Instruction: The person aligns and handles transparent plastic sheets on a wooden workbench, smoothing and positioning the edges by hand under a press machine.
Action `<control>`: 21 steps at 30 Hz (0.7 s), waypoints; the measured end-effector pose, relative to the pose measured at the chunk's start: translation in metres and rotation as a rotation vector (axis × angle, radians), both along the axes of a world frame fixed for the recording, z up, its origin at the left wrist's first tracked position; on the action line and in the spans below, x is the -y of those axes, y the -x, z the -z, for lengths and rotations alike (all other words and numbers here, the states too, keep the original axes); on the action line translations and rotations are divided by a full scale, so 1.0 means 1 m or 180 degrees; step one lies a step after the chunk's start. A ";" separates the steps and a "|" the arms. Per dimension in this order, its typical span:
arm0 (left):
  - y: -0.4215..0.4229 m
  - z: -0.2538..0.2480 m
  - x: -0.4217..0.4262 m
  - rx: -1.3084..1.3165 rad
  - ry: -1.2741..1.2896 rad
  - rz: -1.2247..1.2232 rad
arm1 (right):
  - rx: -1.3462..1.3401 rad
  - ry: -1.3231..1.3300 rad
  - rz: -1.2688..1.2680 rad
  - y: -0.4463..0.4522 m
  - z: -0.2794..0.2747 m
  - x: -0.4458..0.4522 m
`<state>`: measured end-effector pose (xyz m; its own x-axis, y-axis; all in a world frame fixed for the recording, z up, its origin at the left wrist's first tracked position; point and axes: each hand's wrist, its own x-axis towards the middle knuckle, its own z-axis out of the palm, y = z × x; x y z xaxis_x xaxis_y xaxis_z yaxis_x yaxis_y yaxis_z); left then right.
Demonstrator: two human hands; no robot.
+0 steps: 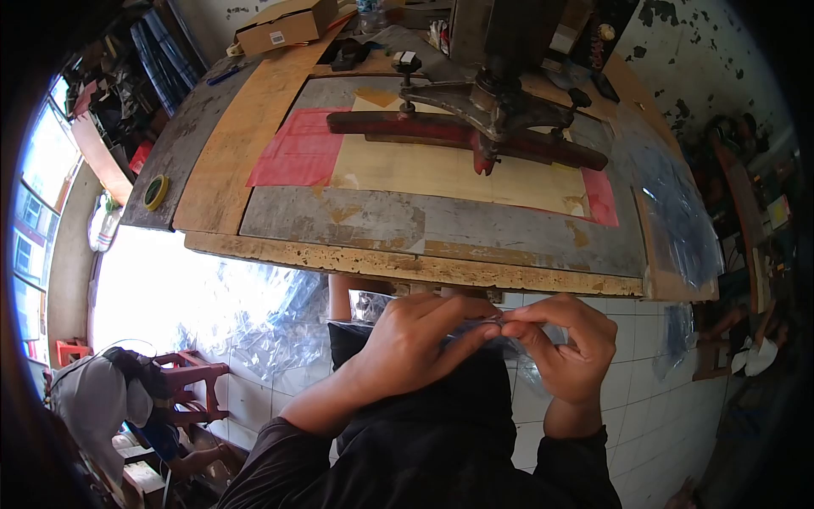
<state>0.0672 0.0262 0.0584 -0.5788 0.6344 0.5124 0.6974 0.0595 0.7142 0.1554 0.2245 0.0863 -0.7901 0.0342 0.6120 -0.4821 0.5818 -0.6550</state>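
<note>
My left hand [421,333] and my right hand [570,343] meet above my lap, just below the near edge of the worktable. Both are closed, thumb and fingers pinched together at the tips. Between them is a small piece of thin, shiny clear plastic [498,320], mostly hidden by the fingers. More see-through plastic shows around and under the hands. Beyond them, on the table, a press with a red metal bar [407,127] stands over a cream sheet [398,174] with pink sheet [292,153] at its ends.
The table's wooden front edge [407,265] lies just past my hands. Clear plastic [271,318] is heaped on the floor at left, and more [678,212] hangs at the right. A tape roll [156,192] and cardboard box [288,25] sit on the table. Another person [102,403] is at lower left.
</note>
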 end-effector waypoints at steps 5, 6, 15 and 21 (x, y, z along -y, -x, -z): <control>0.000 -0.001 0.001 -0.0155 -0.0082 -0.0085 | 0.0151 0.0043 0.0129 0.001 -0.008 0.002; 0.000 0.000 0.002 -0.0188 -0.0234 -0.0206 | 0.0152 0.0044 0.0132 0.001 -0.006 0.000; 0.005 0.005 0.010 0.0084 -0.0386 -0.0073 | 0.0540 0.0888 0.0070 -0.008 0.006 -0.003; 0.007 0.005 0.006 0.0199 -0.0344 0.0087 | 0.0528 0.0857 0.0006 -0.007 0.006 0.000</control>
<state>0.0604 0.0205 0.0538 -0.5949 0.5934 0.5422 0.6517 -0.0386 0.7575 0.1628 0.2243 0.0802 -0.8783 0.1790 0.4434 -0.3549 0.3776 -0.8553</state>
